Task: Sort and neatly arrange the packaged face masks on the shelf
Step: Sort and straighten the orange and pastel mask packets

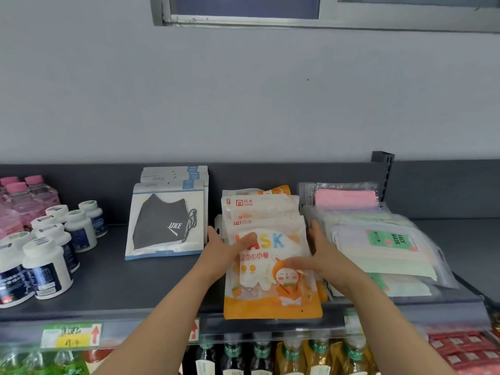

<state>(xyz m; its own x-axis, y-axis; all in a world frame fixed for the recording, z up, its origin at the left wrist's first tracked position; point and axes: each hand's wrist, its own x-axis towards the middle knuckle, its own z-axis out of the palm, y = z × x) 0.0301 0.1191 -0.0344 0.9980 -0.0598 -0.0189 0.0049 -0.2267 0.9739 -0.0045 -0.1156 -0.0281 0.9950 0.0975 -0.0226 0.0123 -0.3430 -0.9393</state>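
Two sides of the orange-and-white plastic mask packet (273, 301) are pressed by the straight-fingered left hand (225, 249) and right hand (319, 255). Its long axis is laid near-to-far between them.

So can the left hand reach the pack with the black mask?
Probably yes. The left hand rests on the orange mask pack, right beside the black mask pack, with only bare shelf between them. It would have to leave the orange mask pack first.
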